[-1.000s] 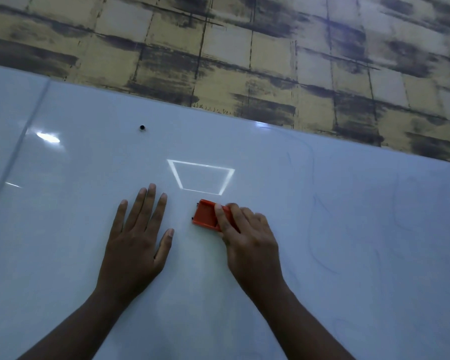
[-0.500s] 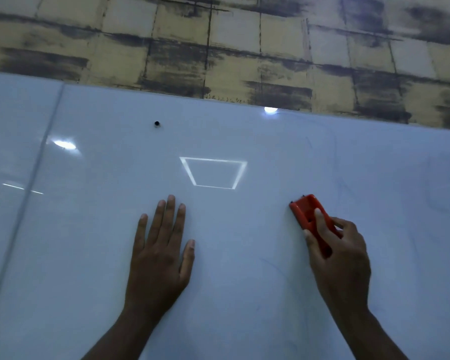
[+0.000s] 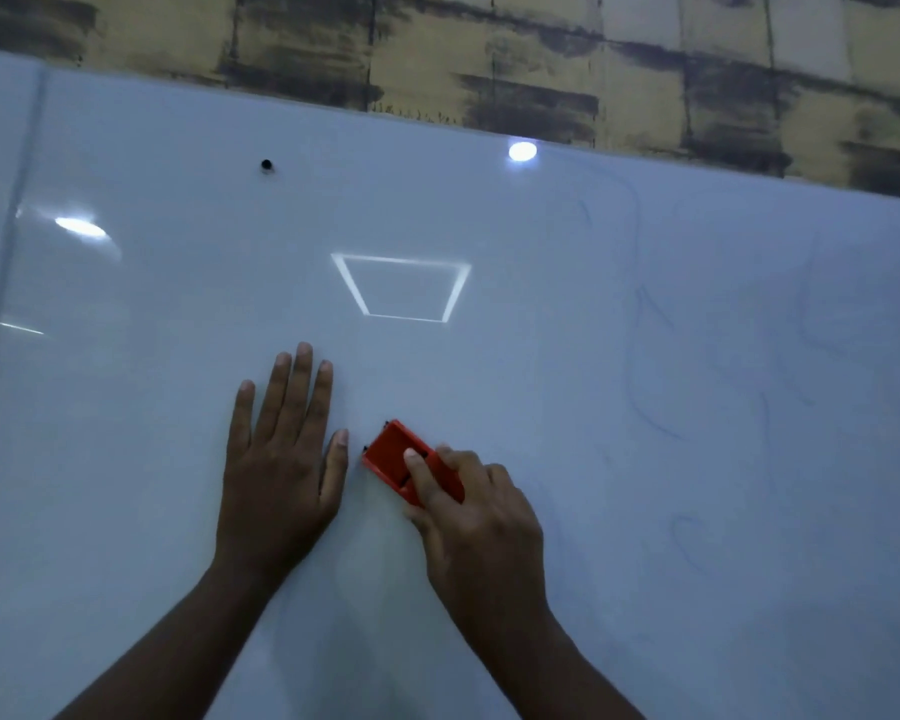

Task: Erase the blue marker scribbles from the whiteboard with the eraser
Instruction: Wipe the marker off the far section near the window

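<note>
The right hand (image 3: 481, 527) gripped the eraser (image 3: 404, 459), with the index finger laid along its top and the other fingers curled down its right side; the thumb was hidden. The left hand (image 3: 281, 459) lay flat on the whiteboard (image 3: 178, 459), its fingers straight and released, holding nothing. The thumb tip of the left hand sat just beside the near-left corner of the eraser, without clear contact.

Compared with half a second before, the eraser and right hand had travelled left across the board, from well right of the left hand to just beside it. That position closely matched the one a full second before. The left hand had stayed planted, palm down. The eraser's long axis had changed as well: it ran from upper left to lower right under the fingers.

Count: two hands, one red eraser, one whiteboard. The scribbles (image 3: 640, 366) were faint blue lines on the right part of the board, well apart from the eraser; several separate strokes showed, but they were too pale for an exact count. One small black dot (image 3: 266, 164) sat on the upper left of the board. Three light reflections showed: one oval, one round, one square outline. A tiled wall (image 3: 489, 54) ran above the board's top edge.
</note>
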Demonstrator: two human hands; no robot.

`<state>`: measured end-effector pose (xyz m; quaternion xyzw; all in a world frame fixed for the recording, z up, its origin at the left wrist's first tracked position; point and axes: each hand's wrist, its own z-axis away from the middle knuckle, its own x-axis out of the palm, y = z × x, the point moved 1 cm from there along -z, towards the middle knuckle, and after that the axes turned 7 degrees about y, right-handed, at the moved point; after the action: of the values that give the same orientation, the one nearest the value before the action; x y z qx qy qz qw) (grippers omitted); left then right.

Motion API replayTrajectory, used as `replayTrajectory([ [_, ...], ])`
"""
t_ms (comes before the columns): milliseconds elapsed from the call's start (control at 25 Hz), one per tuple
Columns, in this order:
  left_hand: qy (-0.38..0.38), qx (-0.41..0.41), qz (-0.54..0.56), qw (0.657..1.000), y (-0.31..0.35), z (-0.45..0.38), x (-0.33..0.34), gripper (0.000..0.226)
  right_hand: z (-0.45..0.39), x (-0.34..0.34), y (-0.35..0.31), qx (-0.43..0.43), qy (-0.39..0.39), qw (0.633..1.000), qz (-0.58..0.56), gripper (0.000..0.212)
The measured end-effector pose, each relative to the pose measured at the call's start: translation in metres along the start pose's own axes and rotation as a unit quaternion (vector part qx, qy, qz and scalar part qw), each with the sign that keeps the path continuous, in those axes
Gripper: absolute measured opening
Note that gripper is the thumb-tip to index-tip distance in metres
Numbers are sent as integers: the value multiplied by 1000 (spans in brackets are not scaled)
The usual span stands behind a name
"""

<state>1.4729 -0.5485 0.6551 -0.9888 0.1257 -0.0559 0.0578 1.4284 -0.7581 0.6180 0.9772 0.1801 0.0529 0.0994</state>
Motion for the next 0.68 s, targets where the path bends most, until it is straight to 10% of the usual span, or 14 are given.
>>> replayTrajectory([
  [400, 1, -15, -9, 1000, 9, 33, -6, 66, 3, -62, 121, 289, 9, 955, 63, 62],
  [680, -16, -26, -2, 1000, 14, 47, -10, 67, 29, -44, 53, 265, 3, 962, 66, 58],
])
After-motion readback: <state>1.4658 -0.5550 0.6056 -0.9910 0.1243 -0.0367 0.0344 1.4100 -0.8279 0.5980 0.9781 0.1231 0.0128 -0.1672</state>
